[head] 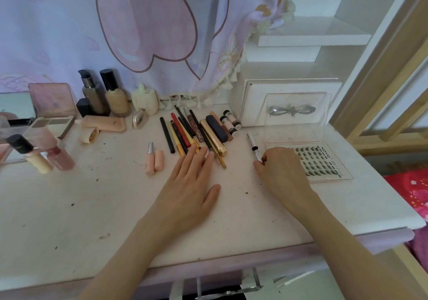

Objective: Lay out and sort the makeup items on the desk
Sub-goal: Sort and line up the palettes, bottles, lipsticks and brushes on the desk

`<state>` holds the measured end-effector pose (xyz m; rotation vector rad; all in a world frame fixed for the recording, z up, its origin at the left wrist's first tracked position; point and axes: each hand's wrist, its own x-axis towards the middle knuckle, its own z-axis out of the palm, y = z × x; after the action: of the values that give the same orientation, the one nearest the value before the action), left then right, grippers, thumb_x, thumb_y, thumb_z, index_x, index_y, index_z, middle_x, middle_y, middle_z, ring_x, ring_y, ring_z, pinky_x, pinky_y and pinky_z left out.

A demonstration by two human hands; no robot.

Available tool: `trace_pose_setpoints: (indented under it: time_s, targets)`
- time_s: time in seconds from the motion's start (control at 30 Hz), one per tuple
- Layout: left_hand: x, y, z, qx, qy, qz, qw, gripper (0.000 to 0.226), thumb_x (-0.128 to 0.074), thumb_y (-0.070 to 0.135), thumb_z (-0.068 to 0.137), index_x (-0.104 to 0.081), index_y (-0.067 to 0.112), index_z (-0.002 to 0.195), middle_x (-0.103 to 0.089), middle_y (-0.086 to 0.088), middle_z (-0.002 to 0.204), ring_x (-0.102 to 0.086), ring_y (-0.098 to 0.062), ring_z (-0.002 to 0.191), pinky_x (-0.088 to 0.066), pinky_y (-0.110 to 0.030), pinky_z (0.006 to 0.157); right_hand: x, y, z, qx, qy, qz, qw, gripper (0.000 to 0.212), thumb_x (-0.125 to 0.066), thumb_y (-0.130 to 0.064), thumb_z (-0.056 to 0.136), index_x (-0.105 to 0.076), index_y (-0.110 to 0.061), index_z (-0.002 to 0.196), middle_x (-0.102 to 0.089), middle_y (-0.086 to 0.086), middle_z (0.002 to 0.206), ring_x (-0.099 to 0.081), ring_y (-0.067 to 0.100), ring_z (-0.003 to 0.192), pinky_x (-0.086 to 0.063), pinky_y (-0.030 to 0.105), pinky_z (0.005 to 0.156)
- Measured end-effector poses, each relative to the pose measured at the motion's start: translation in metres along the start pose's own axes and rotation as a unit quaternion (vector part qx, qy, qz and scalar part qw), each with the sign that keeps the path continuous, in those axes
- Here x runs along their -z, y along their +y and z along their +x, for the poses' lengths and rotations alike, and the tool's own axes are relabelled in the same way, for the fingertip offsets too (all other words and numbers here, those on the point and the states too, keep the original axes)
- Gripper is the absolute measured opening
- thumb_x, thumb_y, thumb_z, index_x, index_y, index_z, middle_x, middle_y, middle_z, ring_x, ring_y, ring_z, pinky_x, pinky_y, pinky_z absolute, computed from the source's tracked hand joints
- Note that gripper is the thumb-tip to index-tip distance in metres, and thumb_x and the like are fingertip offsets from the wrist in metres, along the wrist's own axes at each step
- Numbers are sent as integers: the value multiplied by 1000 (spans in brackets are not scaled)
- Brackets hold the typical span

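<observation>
- Your left hand [193, 179] lies flat, fingers straight, fingertips touching the row of makeup pencils [185, 132] mid-desk [92, 207].
- Your right hand [281, 172] pinches a white liner pen [254, 148] beside the lash tray [320, 161] near the desk's right edge.

Two hands are over the white desk [92, 207]: the left hand [188, 183] and the right hand [281, 172]. Two foundation bottles [106, 93] stand at the far left. Two small bottles [44, 153] lie near the left edge. Two pink tubes [154, 159] lie side by side in the middle. Two small white tubes with black caps [231, 123] lie right of a cluster of roughly a dozen pencils and slim tubes [192, 132]; overlap prevents an exact count. One lash tray [320, 163] sits at the right.
</observation>
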<state>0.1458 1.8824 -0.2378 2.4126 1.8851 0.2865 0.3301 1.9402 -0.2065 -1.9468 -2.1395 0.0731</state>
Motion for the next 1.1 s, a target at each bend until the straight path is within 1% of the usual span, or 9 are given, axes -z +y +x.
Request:
trace_pose_setpoints:
  time_s: [0.1, 0.17, 0.3, 0.47, 0.63, 0.77, 0.87, 1.0, 1.1]
  targets:
    - [-2, -1, 0, 1, 6, 10, 1000, 75, 16, 57, 74, 25, 21, 140, 31, 4, 148, 34, -13, 135, 20, -28, 109, 0, -1, 3, -6, 5, 10, 1000, 29, -48, -28, 94, -62, -2, 94, -59, 12, 97, -50, 25, 87, -30, 29, 70]
    - [-3, -1, 0, 2, 5, 18, 1000, 75, 17, 56, 74, 23, 21, 140, 28, 3, 150, 32, -15, 136, 19, -29, 110, 3, -5, 4, -4, 27, 38, 999, 34, -50, -31, 94, -61, -1, 105, -57, 12, 106, -54, 28, 95, -36, 32, 76]
    - [-4, -1, 1, 9, -4, 27, 1000, 78, 17, 56, 76, 18, 19, 144, 23, 0, 153, 28, -16, 138, 18, -30, 111, 7, -26, 19, 46, 48, 92, 994, 33, -50, -32, 95, -60, -10, 117, -53, 8, 113, -55, 23, 99, -38, 27, 81]
    - [-2, -1, 0, 18, -12, 15, 1000, 62, -8, 48, 97, 14, 18, 146, 20, -2, 154, 26, -15, 139, 18, -28, 111, -9, -56, 38, 84, 1, 105, 991, 32, -54, -30, 92, -60, -10, 116, -58, 9, 111, -56, 22, 98, -38, 25, 76]
    - [-3, -2, 0, 13, 2, 8, 1000, 61, -7, 46, 96, 9, 17, 147, 15, -3, 156, 23, -16, 140, 18, -28, 110, -14, -67, 41, 76, -4, 79, 994, 29, -53, -25, 92, -61, -3, 109, -62, 13, 106, -58, 24, 92, -37, 25, 67]
    - [-3, -2, 1, 13, 0, 15, 1000, 64, -2, 47, 91, 8, 18, 147, 14, -3, 156, 21, -16, 141, 17, -28, 111, -11, -71, 41, 78, -19, 68, 994, 32, -51, -22, 92, -56, 1, 113, -60, 16, 104, -58, 27, 92, -38, 26, 65]
    - [-5, -3, 1, 12, 0, 14, 1000, 62, -5, 47, 95, 7, 17, 148, 13, -3, 156, 21, -16, 141, 18, -27, 110, -8, -69, 39, 69, -14, 84, 994, 29, -49, -22, 92, -60, 1, 107, -52, 11, 87, -58, 27, 89, -36, 26, 64]
    - [-3, -3, 1, 14, 16, -24, 1000, 60, -16, 46, 98, 2, 19, 148, 11, 0, 157, 20, -13, 141, 16, -25, 110, 1, -58, 36, 6, 1, 216, 976, 25, -52, -28, 90, -66, -7, 86, -56, 2, 69, -55, 15, 62, -39, 22, 54]
    - [3, -2, -1, 7, 74, -165, 983, 57, -34, 36, 98, -8, 26, 148, 2, 8, 156, 8, -5, 141, -6, -30, 118, 15, -47, 27, -41, -51, 408, 911, 20, -57, -25, 88, -67, -11, 78, -58, 2, 62, -47, 11, 53, -39, 20, 53]
